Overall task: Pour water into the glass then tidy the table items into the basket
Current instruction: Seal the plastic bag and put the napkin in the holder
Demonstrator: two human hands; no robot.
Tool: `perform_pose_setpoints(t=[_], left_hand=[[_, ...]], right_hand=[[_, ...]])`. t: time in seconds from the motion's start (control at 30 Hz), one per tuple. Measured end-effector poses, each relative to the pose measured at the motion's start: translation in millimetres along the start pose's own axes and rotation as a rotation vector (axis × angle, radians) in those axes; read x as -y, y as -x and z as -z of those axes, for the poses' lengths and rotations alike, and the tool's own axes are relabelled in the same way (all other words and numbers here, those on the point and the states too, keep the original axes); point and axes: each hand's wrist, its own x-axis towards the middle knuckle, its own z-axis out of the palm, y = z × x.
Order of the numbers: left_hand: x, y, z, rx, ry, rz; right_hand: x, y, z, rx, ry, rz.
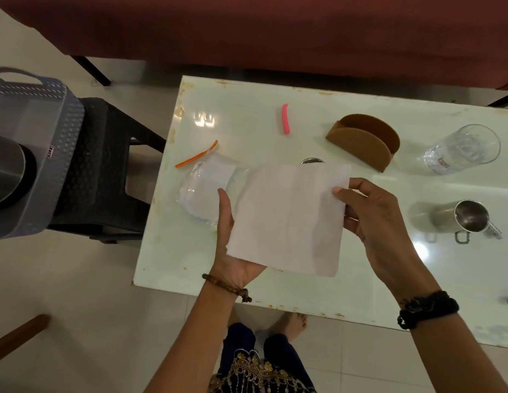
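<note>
Basket (60,143), grey plastic with a woven pattern and a handle, sits on a dark stool (105,165) to the left of the table, well apart from the hands. A steel vessel (8,171) already lies inside it.

A white paper napkin (289,219) is held up over the table's near edge between both hands. The left hand (233,251) supports it from beneath, palm up, thumb pressed on the napkin's left edge. The right hand (375,222) pinches the right edge, thumb on top and fingers curled behind.

Just beyond the left hand lies a clear zip bag (207,191) with an orange seal strip, flat on the white table (275,293). Farther back lies a pink clip (285,119). Right of it stands a brown napkin holder (366,140), apparently with nothing in it. A small steel rim (312,161) peeks above the napkin's top edge; what it belongs to cannot be told.

On the right side, a clear glass (462,148) stands near the far edge. Whether it holds water cannot be told. Nearer stands a steel jug (457,219) with a handle.

Judging from this, tidying looks under way: one item is in the basket, while the napkin, bag, clip, holder, glass and jug remain to be dealt with.
</note>
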Motion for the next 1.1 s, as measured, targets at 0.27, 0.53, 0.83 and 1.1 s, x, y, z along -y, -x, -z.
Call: perform_pose_setpoints(t=[0.27, 0.53, 0.83, 1.1], left_hand=[[-15, -5, -1, 0.078, -0.063, -0.002], [-6, -13, -8, -0.047, -0.127, -0.087], [-11, -7, 10, -0.098, -0.043, -0.116], [-12, -7, 8, -0.136, -0.053, -0.080]], right_hand=[[6, 1, -13, -0.094, 0.574, 0.358], [-9, 23, -46, -0.032, 0.764, 0.543], [-18, -4, -17, -0.268, -0.090, -0.061], [-29, -4, -12, 0.033, -0.073, -0.028]])
